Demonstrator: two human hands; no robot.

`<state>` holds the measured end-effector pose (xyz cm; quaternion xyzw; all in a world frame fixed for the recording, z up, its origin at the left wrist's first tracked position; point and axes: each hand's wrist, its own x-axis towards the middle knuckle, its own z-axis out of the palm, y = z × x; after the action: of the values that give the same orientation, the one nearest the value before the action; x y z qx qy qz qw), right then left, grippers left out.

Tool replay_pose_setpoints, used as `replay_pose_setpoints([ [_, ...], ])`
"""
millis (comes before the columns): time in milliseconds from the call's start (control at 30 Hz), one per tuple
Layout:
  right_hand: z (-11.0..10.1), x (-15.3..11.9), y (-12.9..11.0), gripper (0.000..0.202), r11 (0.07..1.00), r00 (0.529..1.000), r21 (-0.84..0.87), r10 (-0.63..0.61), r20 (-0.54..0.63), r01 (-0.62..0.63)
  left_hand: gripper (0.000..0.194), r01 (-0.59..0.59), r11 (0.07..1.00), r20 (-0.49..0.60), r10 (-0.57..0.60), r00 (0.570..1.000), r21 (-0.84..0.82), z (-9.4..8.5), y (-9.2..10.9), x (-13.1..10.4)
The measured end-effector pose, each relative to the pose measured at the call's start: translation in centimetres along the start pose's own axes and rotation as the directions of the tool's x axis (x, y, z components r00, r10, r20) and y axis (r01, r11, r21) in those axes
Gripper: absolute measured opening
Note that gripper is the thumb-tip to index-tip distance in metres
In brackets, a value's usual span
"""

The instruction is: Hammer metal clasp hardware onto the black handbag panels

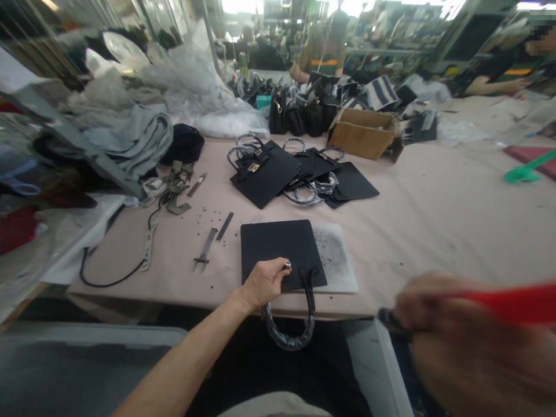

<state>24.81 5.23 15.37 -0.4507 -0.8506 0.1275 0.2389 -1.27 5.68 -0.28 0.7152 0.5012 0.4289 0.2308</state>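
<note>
Two kinds of clutter on the left side of the table [412, 231]: a black cable [108, 285] looping near the edge, and a rumpled heap of grey cloth [145, 136] behind it, with crumpled clear plastic [186, 92] piled further back. Moving right, there's a pronged metal tool [205, 249] lying flat, a slim dark metal strip [225, 227] just beside it, and little dark specks scattered around those. Next up, the left hand [264, 281] has its fingers closed around a small metal piece [288, 264], round end up, over the near part of a black panel [275, 246]. That panel lies flat at the near edge, its plastic-wrapped handle [290, 340] hanging over the side. Behind it sits a messy stack of more black panels [271, 174], some with wrapped handles and gold-coloured hardware. A pale board [341, 260] with dark smudges pokes out from under the panel's right side, and an open cardboard box [367, 134] stands further back. Over on the right, the right hand [428, 301] is super blurry, but it's curled around something with a red part [512, 302], held well apart from the panel. Far right, a green plastic item [523, 174] lies partly on something dark red.
</note>
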Motion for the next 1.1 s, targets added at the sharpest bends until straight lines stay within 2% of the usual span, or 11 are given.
replay_pose_setpoints([
  [133, 3.2, -1.6, 0.9, 0.045, 0.998, 0.974, -0.046, 0.049, 0.22, -0.04, 0.015, 0.015, 1.0, 0.021, -0.015, 1.0, 0.015, 0.2, -0.3, -0.2],
  [300, 3.7, -2.0, 4.8, 0.042, 0.938, 0.837, 0.012, 0.304, 0.455, -0.347, 0.014, 0.029, 0.999, 0.024, -0.029, 0.999, -0.02, 0.0, -0.2, -0.2],
  [467, 5.0, -1.8, 13.4, 0.044, 0.793, 0.743, 0.054, 0.543, 0.392, -0.607, 0.012, 0.041, 0.998, 0.024, -0.04, 0.999, -0.051, -0.2, 0.4, -0.1],
  [533, 5.4, -1.2, 16.7, 0.042, 0.813, 0.773, -0.086, 0.575, 0.266, -0.576, 0.011, 0.049, 0.998, 0.009, -0.049, 0.999, -0.024, -0.1, 0.6, -0.1],
  [600, 6.1, -0.3, 18.4, 0.038, 0.853, 0.87, -0.257, 0.487, 0.075, -0.455, 0.01, 0.051, 0.999, 0.002, -0.051, 0.999, 0.012, 0.0, 0.7, 0.0],
  [667, 7.7, 0.7, 18.0, 0.038, 0.912, 0.97, -0.331, 0.225, -0.089, -0.242, 0.009, 0.055, 0.997, 0.005, -0.055, 0.998, 0.045, 0.0, 0.7, 0.1],
  [800, 12.9, 1.5, 11.7, 0.042, 0.976, 0.973, -0.107, -0.201, -0.109, 0.19, 0.011, 0.059, 0.993, 0.0, -0.059, 0.998, 0.1, 0.0, 0.6, 0.1],
  [900, 16.7, 1.1, 6.9, 0.047, 0.946, 0.949, -0.083, -0.315, -0.011, 0.313, 0.014, 0.038, 0.993, 0.005, -0.039, 0.999, 0.111, 0.5, 0.8, -0.1],
  [1000, 18.1, 0.6, 4.9, 0.048, 0.959, 0.967, -0.13, -0.254, 0.012, 0.253, 0.015, 0.134, 0.99, -0.09, -0.137, 0.986, -0.042, 1.1, 1.4, 0.0],
  [1067, 17.8, 0.4, 4.7, 0.048, 0.968, 0.973, -0.106, -0.223, 0.057, 0.228, 0.024, 0.278, 0.905, -0.314, -0.379, 0.871, -0.322, 0.8, 1.7, 0.3],
  [1100, 17.4, 0.4, 4.7, 0.048, 0.972, 0.973, -0.084, -0.212, 0.088, 0.22, 0.03, 0.311, 0.822, -0.42, -0.524, 0.741, -0.477, 0.2, 1.7, 0.5],
])
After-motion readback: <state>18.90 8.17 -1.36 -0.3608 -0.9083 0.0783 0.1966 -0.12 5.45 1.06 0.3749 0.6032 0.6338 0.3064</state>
